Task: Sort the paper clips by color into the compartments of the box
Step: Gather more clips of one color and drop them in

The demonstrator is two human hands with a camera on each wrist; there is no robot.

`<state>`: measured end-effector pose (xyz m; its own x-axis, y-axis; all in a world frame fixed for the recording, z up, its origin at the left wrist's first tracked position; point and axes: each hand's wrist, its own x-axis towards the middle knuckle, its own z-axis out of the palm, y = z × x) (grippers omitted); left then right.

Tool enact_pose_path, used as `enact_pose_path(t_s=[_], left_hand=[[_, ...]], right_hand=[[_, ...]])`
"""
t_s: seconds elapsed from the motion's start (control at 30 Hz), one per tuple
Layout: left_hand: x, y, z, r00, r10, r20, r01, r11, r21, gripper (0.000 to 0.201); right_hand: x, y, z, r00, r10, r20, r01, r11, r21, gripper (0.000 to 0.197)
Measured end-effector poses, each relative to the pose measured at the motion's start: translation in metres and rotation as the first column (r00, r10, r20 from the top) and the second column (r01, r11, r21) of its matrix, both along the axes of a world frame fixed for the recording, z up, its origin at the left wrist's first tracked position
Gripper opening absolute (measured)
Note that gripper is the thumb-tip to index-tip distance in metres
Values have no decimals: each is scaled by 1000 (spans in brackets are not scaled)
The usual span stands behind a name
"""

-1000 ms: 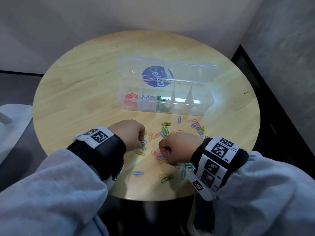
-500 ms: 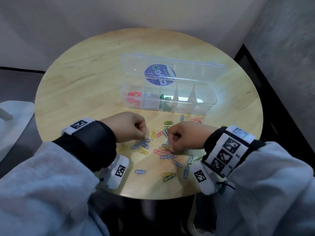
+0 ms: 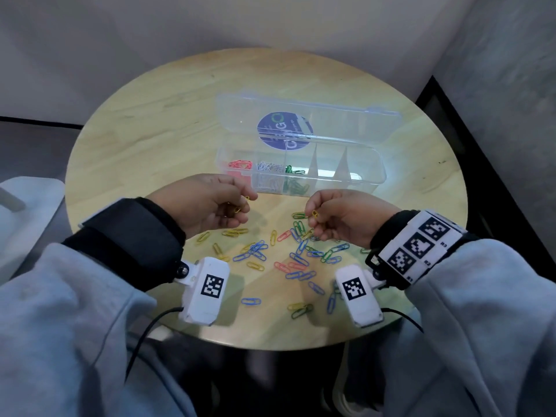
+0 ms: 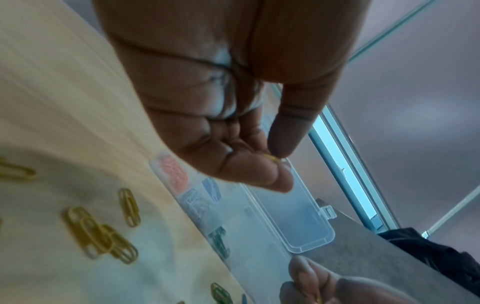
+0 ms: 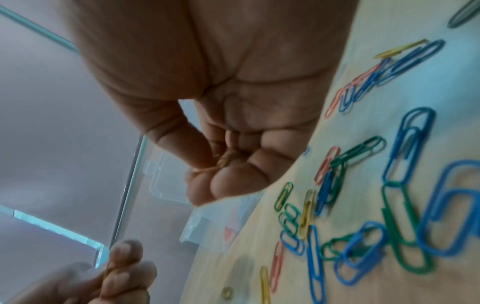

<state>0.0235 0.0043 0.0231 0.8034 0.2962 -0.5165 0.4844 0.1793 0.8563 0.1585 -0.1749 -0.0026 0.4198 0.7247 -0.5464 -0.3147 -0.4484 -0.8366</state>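
Note:
The clear plastic box (image 3: 379,176) lies open on the round wooden table (image 3: 150,121), lid leaning back. Its left compartments hold red clips (image 3: 240,164), white clips (image 3: 269,168) and green clips (image 3: 293,171); the two right ones look bare. My left hand (image 3: 210,203) is raised in front of the box and pinches yellow clips (image 3: 246,198) between thumb and fingers (image 4: 281,142). My right hand (image 3: 337,216) is lifted too and pinches yellow clips (image 3: 315,214), also seen in the right wrist view (image 5: 221,164). Loose blue, yellow, green and red clips (image 3: 298,260) lie scattered below both hands.
A group of yellow clips (image 3: 234,232) lies left of the mixed pile; blue clips (image 5: 405,144) and green ones crowd the right side. The table's near edge (image 3: 270,346) is close to my wrists. A grey wall stands behind, a dark floor strip to the right.
Both hands rose from the table with yellow clips pinched and moved apart, toward the box. The clips they covered now show.

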Motion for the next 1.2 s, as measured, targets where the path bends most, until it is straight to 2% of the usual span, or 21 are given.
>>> enact_pose_path(t_s=[0.07, 0.13, 0.17, 0.2, 0.23, 0.27, 0.3, 0.33, 0.37, 0.4, 0.47, 0.67, 0.87, 1.03, 1.13, 1.2], left_hand=[[2, 0, 1, 998, 65, -2, -65, 996, -57, 28], [4, 1, 1, 993, 114, -18, -115, 991, -70, 25], [5, 1, 1, 992, 118, -35, -120, 992, -42, 23], [6, 1, 0, 992, 107, -59, -107, 994, 14, 21], [7, 0, -2, 993, 74, -89, -64, 992, 107, 19], [7, 0, -5, 991, 15, -132, 17, 971, 238, 17], [7, 0, -9, 980, -63, -191, 133, 915, 380, 15], [6, 0, -12, 956, -140, -258, 256, 827, 501, 12], [4, -1, -14, 926, -197, -321, 357, 732, 581, 9], [3, -3, -16, 896, -230, -380, 432, 652, 623, 6], [2, -7, -21, 848, -256, -464, 522, 552, 650, 7], [5, -21, -36, 802, -232, -550, 592, 432, 681, 13], [6, -22, -38, 772, -206, -602, 629, 392, 672, 18], [7, -23, -38, 741, -263, -618, 667, 393, 633, 21], [6, -21, -37, 734, -281, -619, 675, 410, 614, 21], [6, -18, -32, 755, -289, -589, 650, 454, 610, 19]], right_hand=[[3, 0, 4, 993, -111, -31, 111, 994, 19, 34], [8, 0, 5, 984, -176, 8, 176, 984, 3, 31], [9, -1, 5, 981, -170, 91, 173, 985, -27, 28], [10, -2, 4, 963, -112, 245, 137, 987, -89, 24], [11, -3, 3, 901, 6, 434, 85, 978, -190, 18], [11, -5, 1, 786, 162, 597, 39, 950, -309, 11], [11, -7, -1, 654, 307, 691, 3, 913, -408, 6], [10, -7, -3, 565, 406, 718, -25, 878, -478, 3], [9, -7, -5, 529, 466, 709, -52, 852, -521, 1], [8, -6, -7, 524, 501, 689, -79, 834, -546, 3], [5, -4, -11, 521, 543, 659, -111, 808, -578, 8], [-2, 3, -18, 535, 587, 608, -118, 764, -634, 12], [-3, 4, -21, 502, 648, 573, -163, 721, -673, 13], [-1, 1, -18, 535, 606, 588, -180, 762, -622, 23], [1, 1, -11, 625, 517, 585, -157, 817, -554, 22], [1, 2, -7, 740, 404, 538, -136, 873, -468, 26]])
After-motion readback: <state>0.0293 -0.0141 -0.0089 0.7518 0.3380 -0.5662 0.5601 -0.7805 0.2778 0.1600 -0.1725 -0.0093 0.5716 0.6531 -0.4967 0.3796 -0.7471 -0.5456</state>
